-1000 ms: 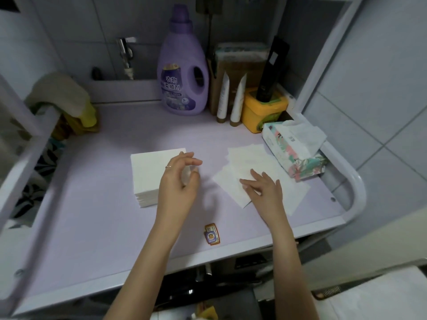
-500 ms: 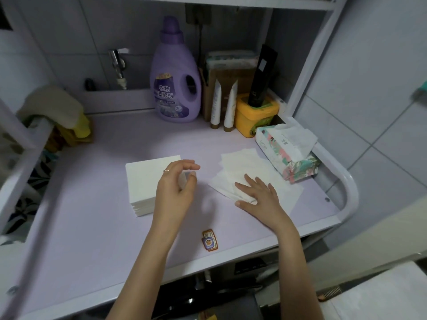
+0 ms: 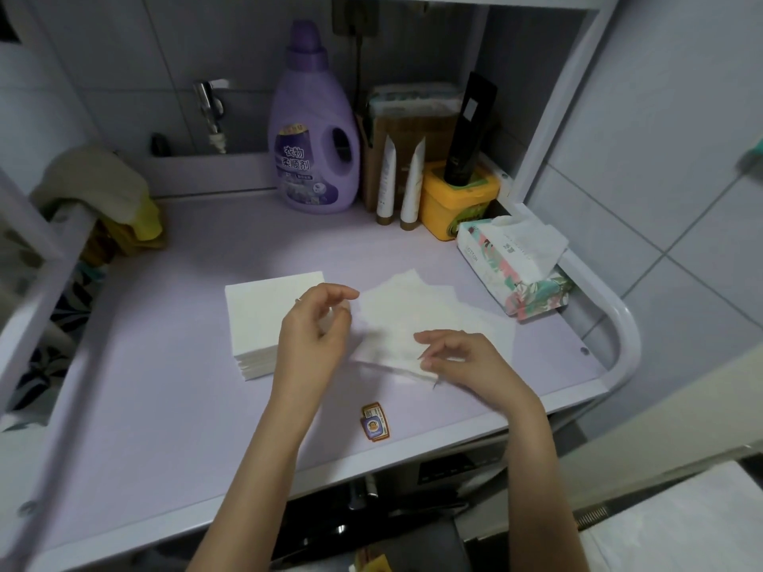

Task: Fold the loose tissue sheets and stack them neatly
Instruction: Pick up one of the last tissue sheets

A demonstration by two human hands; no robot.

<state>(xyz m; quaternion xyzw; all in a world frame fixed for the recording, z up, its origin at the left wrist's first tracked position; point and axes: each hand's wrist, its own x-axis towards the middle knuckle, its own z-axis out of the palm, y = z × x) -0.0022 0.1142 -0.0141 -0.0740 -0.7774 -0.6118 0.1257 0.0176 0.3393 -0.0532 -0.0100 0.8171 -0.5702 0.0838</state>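
Pinching the near edge of the loose tissue sheets (image 3: 413, 311) with the right hand (image 3: 466, 361), fingers curled, thumb against fingertips, just right of frame centre. Spread in an untidy overlap on the lavender top (image 3: 165, 386), between the folded stack (image 3: 260, 311) to the left and the floral tissue pack (image 3: 532, 291) at right. Holding the left hand (image 3: 309, 332) curled over the stack's right edge, thumb and forefinger close together by the sheets' upper-left corner; cannot tell whether gripping that corner or nothing. Probably lifting one sheet off the pile for folding. Expect almost no weight and no stiffness: soft, limp, quick to crease, apt to cling to neighbours, tear under a hard tug or drift on a breath of air. Best taken lightly by two corners of one edge, peeling upward to free a single sheet, then laid flat, folded edge to edge and smoothed with flat fingers. Set square onto the stack without nudging its layers
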